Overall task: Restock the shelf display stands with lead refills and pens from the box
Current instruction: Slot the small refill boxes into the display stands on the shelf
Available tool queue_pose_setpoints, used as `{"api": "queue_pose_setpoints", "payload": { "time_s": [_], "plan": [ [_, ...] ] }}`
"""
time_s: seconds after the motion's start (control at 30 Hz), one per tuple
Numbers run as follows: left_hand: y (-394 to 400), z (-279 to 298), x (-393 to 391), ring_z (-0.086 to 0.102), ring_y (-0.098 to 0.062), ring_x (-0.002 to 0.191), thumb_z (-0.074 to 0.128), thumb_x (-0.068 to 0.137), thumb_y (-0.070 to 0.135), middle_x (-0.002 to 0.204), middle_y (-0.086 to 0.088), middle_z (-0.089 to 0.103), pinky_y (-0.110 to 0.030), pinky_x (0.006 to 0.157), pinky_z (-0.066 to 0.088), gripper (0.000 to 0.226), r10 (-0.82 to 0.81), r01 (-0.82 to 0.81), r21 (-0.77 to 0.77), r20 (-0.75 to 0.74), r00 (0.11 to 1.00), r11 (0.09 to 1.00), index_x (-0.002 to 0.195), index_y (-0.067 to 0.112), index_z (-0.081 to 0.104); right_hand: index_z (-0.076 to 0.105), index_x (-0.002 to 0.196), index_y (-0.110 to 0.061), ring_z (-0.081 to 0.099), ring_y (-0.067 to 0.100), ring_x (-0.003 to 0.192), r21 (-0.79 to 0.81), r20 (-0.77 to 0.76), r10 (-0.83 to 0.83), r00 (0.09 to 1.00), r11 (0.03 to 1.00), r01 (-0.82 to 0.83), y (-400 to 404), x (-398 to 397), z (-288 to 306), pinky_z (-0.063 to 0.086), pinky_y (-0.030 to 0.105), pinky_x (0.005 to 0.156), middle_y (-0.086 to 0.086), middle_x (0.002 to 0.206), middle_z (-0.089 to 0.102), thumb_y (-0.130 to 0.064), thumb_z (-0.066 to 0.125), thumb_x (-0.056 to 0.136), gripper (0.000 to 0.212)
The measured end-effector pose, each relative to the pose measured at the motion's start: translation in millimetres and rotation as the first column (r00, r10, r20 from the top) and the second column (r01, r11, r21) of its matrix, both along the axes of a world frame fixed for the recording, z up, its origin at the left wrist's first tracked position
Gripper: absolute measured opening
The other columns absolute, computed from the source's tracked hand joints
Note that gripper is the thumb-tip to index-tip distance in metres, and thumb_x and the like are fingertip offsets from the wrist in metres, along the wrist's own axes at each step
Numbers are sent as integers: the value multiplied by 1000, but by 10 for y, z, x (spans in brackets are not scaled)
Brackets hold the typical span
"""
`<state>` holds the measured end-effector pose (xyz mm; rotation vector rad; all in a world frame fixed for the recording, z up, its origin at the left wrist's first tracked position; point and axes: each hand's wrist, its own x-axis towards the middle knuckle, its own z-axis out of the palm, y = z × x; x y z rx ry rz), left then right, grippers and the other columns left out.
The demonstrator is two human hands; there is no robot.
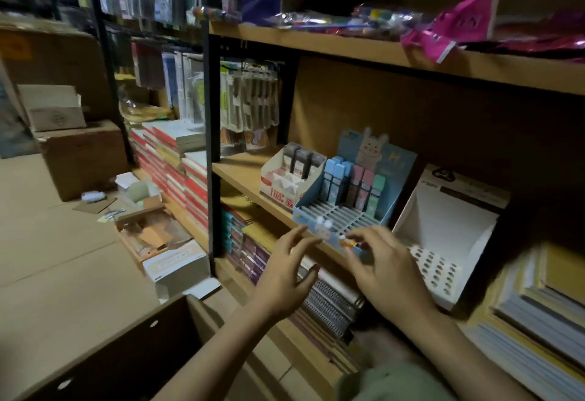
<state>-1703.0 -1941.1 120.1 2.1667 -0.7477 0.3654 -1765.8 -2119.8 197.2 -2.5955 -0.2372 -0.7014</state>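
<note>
A blue display stand (345, 218) with a rabbit picture stands on the middle shelf. Several pastel lead refill cases (351, 183) fill its back rows, and its front slots are bare. My right hand (384, 266) reaches to the stand's front edge and pinches a small orange and white item (348, 243) at its fingertips. My left hand (286, 266) hovers just left of the stand with spread fingers and holds nothing. A white stand (292, 177) holding dark refill cases sits to the left. A white pen stand (443, 244) with a holed tray sits to the right. The cardboard box (133, 350) lies at bottom left.
Stacks of notebooks (538, 312) fill the shelf at the right and the lower shelf (329, 302). Hanging packets (250, 96) and book piles (177, 160) are at the left. Cardboard cartons (82, 157) and loose packaging lie on the floor. The upper shelf (380, 49) overhangs the stands.
</note>
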Motion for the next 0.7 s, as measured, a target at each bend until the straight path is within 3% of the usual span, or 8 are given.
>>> {"api": "queue_pose_setpoints", "payload": {
  "time_s": [0.07,0.13,0.27,0.37,0.43,0.5,0.57,0.7],
  "plan": [
    [301,-301,-199,48,-1,118,59,93,29,126,11,54,-22,98,43,29,81,-98,-114,-139,987,989,122,30,57,63,99,-32,54,-8,82,27,-183,134,974,991,-131,367,130,-125,43,8,65,-18,93,56,-35,61,92,8],
    [630,-720,-443,61,-2,98,61,92,22,104,10,65,-27,86,51,16,192,-255,-130,-371,909,958,108,26,63,66,98,-31,58,-4,82,19,-426,233,874,968,-249,735,266,-412,47,14,68,-15,92,62,-39,62,90,12],
    [1250,-1676,-1030,63,-12,84,61,92,18,96,1,69,-23,74,48,13,418,-497,159,-778,468,853,104,16,67,69,106,-23,63,8,91,-36,-764,262,590,895,-444,1358,335,-1250,52,24,80,-4,103,71,-35,64,89,21],
    [1529,-2244,-1464,51,-21,62,57,92,9,76,-11,60,-27,61,38,8,441,-669,233,-884,158,706,86,10,63,66,116,-16,63,17,105,-26,-869,226,440,867,-498,1625,286,-1937,52,31,91,3,113,69,-27,66,89,29],
    [1618,-2496,-1658,56,-25,61,61,91,11,77,-17,62,-25,57,39,7,452,-711,309,-892,14,632,91,5,64,64,117,-14,62,21,108,-48,-899,180,399,865,-499,1720,217,-2359,51,35,93,6,114,68,-26,68,88,33],
    [1629,-2696,-1764,68,-17,73,66,90,12,97,-20,69,-23,59,49,12,437,-733,340,-897,-64,590,99,4,64,61,124,-14,61,21,109,-68,-922,132,365,872,-485,1757,148,-2725,51,33,93,6,119,66,-27,72,86,42],
    [1591,-2875,-1817,66,-17,91,67,91,19,111,-13,67,-26,74,51,23,455,-691,384,-886,-89,612,111,10,62,57,130,-14,61,21,110,-70,-946,102,307,861,-503,1783,101,-3020,51,32,93,8,125,63,-26,74,85,49],
    [1518,-3079,-1792,60,-16,97,61,94,19,113,-6,65,-27,82,52,24,499,-677,410,-863,-73,611,117,14,58,58,127,-14,60,23,113,-133,-955,54,291,799,-587,1862,81,-3409,51,38,95,8,125,62,-28,78,81,52]
  ]
}}
